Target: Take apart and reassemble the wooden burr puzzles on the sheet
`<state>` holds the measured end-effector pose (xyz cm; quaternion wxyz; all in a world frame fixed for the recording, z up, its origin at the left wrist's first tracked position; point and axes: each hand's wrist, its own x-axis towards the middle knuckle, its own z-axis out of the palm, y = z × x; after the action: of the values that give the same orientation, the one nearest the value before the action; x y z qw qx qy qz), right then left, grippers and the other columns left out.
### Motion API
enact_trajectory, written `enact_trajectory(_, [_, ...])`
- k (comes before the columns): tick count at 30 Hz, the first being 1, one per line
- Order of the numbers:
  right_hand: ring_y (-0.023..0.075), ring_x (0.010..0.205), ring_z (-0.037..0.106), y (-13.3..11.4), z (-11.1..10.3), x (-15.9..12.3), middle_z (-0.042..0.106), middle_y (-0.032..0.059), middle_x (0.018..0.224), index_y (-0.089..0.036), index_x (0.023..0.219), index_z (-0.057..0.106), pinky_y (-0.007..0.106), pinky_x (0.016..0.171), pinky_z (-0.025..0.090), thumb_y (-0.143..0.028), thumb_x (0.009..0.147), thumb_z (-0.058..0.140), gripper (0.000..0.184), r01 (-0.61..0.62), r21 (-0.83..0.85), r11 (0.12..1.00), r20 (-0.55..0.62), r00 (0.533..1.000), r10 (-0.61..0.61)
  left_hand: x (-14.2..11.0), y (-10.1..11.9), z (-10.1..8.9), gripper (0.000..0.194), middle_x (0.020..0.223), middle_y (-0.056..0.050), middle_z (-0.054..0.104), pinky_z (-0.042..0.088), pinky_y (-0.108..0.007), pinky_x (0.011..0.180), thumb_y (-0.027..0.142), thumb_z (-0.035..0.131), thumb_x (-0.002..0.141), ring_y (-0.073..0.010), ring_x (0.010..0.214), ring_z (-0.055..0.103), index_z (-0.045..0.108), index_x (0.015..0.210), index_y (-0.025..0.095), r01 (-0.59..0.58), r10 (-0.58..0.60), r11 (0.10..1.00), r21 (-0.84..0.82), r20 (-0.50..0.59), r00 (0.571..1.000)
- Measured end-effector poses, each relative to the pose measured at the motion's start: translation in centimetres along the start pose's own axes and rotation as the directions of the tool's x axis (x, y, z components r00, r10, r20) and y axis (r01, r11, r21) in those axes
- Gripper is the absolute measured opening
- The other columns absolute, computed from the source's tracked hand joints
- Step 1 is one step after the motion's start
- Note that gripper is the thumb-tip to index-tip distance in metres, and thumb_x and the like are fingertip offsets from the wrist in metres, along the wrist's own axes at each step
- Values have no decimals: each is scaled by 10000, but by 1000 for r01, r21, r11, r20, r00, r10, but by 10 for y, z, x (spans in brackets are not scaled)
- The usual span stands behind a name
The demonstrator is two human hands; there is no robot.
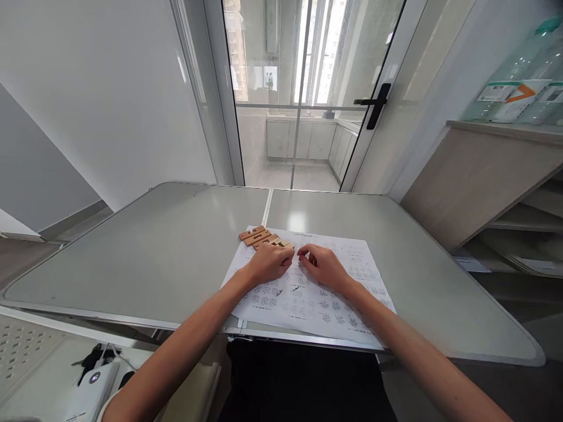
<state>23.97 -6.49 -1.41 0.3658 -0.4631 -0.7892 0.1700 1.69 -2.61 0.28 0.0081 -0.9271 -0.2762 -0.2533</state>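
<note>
Several notched wooden puzzle pieces [259, 237] lie side by side at the top left corner of a printed sheet of paper [347, 316] covered in small diagrams. My left hand [269, 262] rests curled on the sheet, its fingertips closed on the nearest wooden piece [284, 244]. My right hand [323, 266] lies just to the right of it, fingers bent and pinched together close to the left hand's fingertips; whether it holds anything is hidden.
The sheet lies on a grey folding table [153, 252] with a seam down its middle. A glass door [303, 94] stands behind it. Wooden shelving [497, 181] is at the right, with plastic bottles [523, 76] on top. A white device [90, 390] sits low at the left.
</note>
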Motion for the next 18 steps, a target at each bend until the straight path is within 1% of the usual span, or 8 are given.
enact_trajectory(8, [161, 606, 595, -3, -1, 0, 731, 3, 829, -247, 985, 678, 306, 638, 475, -220, 971, 556, 126, -5, 5, 1000, -3, 1000, 5, 0, 0, 0, 235, 545, 35, 483, 192, -324, 545, 57, 485, 788, -141, 496, 337, 379, 651, 216, -12, 12, 1000, -1, -7, 1000])
enact_trajectory(18, [153, 613, 587, -2, 0, 0, 716, 2, 812, -236, 1004, 682, 296, 649, 470, -228, 976, 547, 138, -11, -16, 1000, 3, 1000, 11, -1, -2, 3, 233, 537, 41, 451, 179, -323, 540, 52, 485, 782, -139, 497, 294, 378, 652, 214, -23, 23, 1000, 7, -17, 1000])
